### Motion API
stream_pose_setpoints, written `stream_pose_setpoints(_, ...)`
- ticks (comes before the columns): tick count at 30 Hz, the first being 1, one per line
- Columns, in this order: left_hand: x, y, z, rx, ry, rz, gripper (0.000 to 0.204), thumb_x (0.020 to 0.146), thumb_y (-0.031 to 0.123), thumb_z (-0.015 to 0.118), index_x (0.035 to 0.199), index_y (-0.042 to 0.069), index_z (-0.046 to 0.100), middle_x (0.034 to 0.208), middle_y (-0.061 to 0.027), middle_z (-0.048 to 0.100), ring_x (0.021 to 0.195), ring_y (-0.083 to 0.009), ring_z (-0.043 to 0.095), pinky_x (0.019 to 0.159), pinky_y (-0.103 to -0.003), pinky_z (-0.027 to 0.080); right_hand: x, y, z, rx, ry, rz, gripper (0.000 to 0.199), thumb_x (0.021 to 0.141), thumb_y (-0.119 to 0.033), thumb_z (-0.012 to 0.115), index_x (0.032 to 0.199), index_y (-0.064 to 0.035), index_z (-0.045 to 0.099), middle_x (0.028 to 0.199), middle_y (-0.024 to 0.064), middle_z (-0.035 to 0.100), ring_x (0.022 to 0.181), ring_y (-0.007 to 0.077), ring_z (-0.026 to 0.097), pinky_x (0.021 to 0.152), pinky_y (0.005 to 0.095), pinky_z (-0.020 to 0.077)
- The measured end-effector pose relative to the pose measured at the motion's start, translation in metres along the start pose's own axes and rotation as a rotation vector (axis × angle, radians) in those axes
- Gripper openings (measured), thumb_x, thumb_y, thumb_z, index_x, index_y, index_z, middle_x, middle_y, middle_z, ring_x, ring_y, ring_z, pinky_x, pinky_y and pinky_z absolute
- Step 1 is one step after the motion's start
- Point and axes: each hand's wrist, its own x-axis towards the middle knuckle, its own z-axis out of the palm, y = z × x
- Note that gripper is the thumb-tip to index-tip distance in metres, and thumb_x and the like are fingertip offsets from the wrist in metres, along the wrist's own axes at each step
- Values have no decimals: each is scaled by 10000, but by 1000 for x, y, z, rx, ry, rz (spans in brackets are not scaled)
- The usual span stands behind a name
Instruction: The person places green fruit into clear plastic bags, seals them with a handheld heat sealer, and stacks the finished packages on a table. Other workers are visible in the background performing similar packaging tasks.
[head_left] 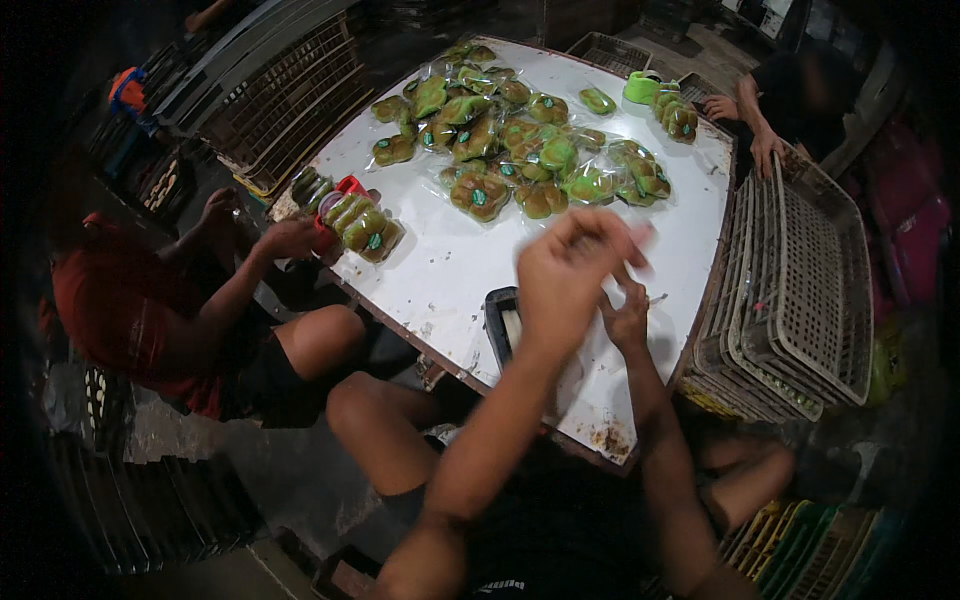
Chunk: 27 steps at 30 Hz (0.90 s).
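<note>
Left hand (565, 280): raised above the table's near edge, fingers curled together around something small and pale; what it pinches is too blurred to name
Right hand (628, 318): at 4 o'clock of the left, just below it, fingers bent toward the same spot; whether it grips anything I cannot tell
Black tray (503, 322): at 8 o'clock of the hands, on the near edge, probably within easy reach
Packed buns (520, 150): clear-wrapped, heaped at 12 o'clock, mid-table, likely so all seated can draw from it
Co-workers: a hand (290, 238) at 9 o'clock beside a short row of packs; another hand (765, 150) at 2 o'clock
Surface: white table (470, 265), worn and stained at the near corner
Room: dim; plastic crates (800, 290) stacked on edge at 3 o'clock
</note>
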Motion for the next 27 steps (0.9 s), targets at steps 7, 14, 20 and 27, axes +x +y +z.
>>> stream_pose_setpoints(7,196,-36,-187,504,313,118,196,854,186,771,892,-3,734,763,-63,711,645,-124,678,560,-246,515,-4,10,56,-490,-317,84,1049,822,-688,601,1478,63,279,1545,320,189,1473,449,95,1174,596,83)
stream_pose_setpoints(14,360,-54,-350,1292,579,137,910,794,721,620,1317,-19,535,1251,-270,576,1194,-394,550,1009,-493,428,5,-2,49,-564,-402,92,1137,795,-731,609,1473,100,232,1550,313,124,1464,459,90,1138,648,114)
stream_pose_setpoints(20,454,-64,-440,1366,628,-72,1341,658,913,533,1545,-13,143,1552,-354,169,1455,-474,190,1175,-550,194,10,3,54,-492,-431,92,1173,745,-764,621,1442,115,280,1522,353,154,1432,521,118,1112,700,75)
stream_pose_setpoints(27,498,-85,-467,1220,299,-6,1244,626,749,745,1512,3,290,1473,-270,410,1325,-405,448,1089,-520,358,15,2,52,-545,-476,52,1153,806,-796,498,1416,158,283,1473,413,208,1398,569,174,1080,735,115)
